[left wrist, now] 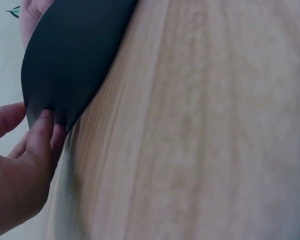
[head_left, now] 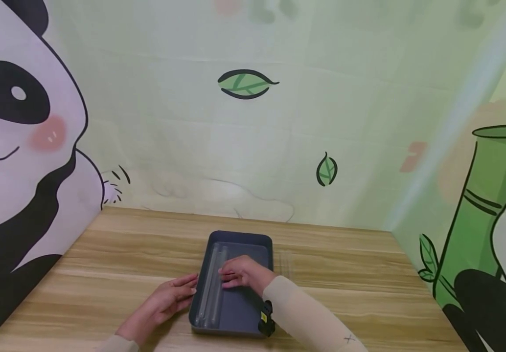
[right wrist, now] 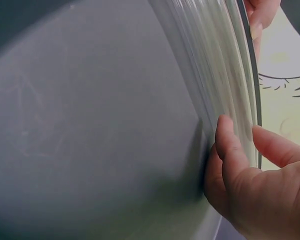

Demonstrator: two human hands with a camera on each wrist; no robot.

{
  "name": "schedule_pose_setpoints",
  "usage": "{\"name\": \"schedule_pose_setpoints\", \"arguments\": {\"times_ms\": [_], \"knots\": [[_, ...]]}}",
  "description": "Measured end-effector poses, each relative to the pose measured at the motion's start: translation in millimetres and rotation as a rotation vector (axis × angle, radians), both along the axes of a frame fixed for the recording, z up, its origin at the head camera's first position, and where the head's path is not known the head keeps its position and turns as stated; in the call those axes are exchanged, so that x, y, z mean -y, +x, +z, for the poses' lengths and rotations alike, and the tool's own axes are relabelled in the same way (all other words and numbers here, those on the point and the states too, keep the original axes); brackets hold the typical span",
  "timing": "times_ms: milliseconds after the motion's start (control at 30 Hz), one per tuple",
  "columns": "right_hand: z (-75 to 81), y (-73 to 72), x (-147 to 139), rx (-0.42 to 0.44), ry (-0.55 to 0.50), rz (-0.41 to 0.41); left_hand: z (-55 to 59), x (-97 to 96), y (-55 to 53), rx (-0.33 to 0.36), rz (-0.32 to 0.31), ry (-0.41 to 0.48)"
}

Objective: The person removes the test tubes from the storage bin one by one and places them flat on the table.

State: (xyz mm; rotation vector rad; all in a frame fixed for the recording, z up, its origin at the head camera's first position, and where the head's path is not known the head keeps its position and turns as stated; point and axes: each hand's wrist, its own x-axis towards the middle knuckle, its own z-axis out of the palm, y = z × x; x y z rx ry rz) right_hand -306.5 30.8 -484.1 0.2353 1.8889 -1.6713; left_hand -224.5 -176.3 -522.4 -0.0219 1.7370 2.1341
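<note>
A dark blue-grey rectangular tray (head_left: 246,313) lies on the wooden table. Several clear tubes (head_left: 212,288) lie lengthwise inside it, side by side along its left wall. My right hand (head_left: 244,273) reaches over the tray. Its fingertips (right wrist: 224,125) touch the tubes, with thumb and fingers apart in the right wrist view. My left hand (head_left: 169,298) is at the tray's left side, its fingertips (left wrist: 46,116) resting against the outer wall. How the tubes' far ends lie is hard to see.
Faint clear tubes (head_left: 286,264) lie on the table (head_left: 345,288) just right of the tray. A cloth backdrop (head_left: 169,122) printed with pandas, leaves and bamboo stands behind and beside the table. A small black device (head_left: 266,318) is on the right wrist.
</note>
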Motion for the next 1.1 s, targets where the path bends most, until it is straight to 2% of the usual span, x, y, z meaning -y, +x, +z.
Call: {"name": "schedule_pose_setpoints", "arguments": {"times_ms": [200, 433, 733, 1100], "knots": [[9.5, 5.3, -3, 0.003, -0.003, -0.007, 0.5, -0.6, 0.9, -0.001, 0.003, 0.0], [8.7, 1.4, -8, 0.008, 0.0, -0.002, 0.8, 0.6, 1.4, -0.004, -0.005, 0.009], [15.7, 3.6, -15, 0.023, 0.014, -0.01, 0.7, 1.1, 1.2, 0.0, 0.005, 0.013], [13.2, 2.3, -20, 0.024, 0.006, -0.026, 0.1, 1.2, 1.2, -0.012, -0.003, 0.01]]}}
